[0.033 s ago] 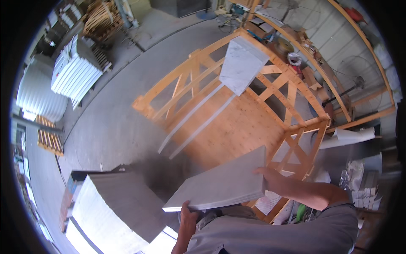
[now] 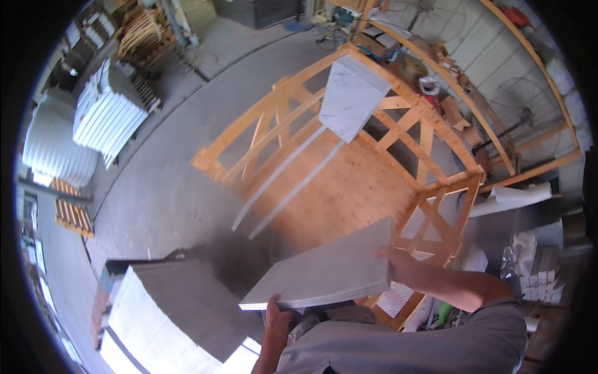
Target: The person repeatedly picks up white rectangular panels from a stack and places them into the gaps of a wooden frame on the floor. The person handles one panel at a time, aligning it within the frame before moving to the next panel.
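Observation:
I hold a flat grey stone slab (image 2: 324,271) level in front of my chest; its left edge looks layered, like a thin stack. My left hand (image 2: 275,313) grips its near lower edge from below. My right hand (image 2: 391,257) clasps its right edge, forearm stretched across from the right. Beyond the slab stands a large open wooden crate frame (image 2: 261,128) with a plank floor. A white marbled slab (image 2: 349,100) leans upright against the frame's far side.
A stack of grey slabs (image 2: 168,311) sits at my lower left. White panel stacks (image 2: 103,112) and wooden pallets (image 2: 71,215) line the left side of the concrete floor (image 2: 162,193). Cluttered shelves, a paper roll (image 2: 511,198) and tools fill the right.

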Tool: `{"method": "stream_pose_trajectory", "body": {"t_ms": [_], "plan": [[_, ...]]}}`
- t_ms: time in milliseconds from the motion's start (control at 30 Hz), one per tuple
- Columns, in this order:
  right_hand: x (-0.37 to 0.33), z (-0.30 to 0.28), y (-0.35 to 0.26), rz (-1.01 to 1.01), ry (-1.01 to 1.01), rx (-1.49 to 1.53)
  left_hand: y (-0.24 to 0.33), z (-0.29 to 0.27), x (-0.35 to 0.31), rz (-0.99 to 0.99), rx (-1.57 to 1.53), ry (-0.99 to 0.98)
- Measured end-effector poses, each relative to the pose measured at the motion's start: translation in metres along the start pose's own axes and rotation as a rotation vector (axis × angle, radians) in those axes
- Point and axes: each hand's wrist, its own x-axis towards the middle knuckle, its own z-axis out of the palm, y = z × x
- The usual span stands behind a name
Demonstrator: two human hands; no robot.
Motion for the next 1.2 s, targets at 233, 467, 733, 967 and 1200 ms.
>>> {"method": "stream_pose_trajectory", "body": {"t_ms": [233,467,733,967,1200], "plan": [[0.012,-0.031,-0.022,-0.019,0.297,0.151,0.044,0.039,0.161,-0.286,-0.455,-0.040],[0.065,-0.057,-0.053,-0.042,0.468,0.528,0.200,0.131,0.215,-0.556,-0.670,0.036],[0.124,-0.091,-0.110,-0.025,0.648,0.681,0.273,0.199,0.298,-0.662,-0.543,0.018],[0.160,-0.154,-0.104,-0.215,0.626,0.119,0.313,0.256,0.349,-0.608,-0.524,-0.038],[0.192,-0.183,-0.205,-0.064,0.725,0.911,0.360,0.347,0.396,-0.572,-0.381,0.032]]}}
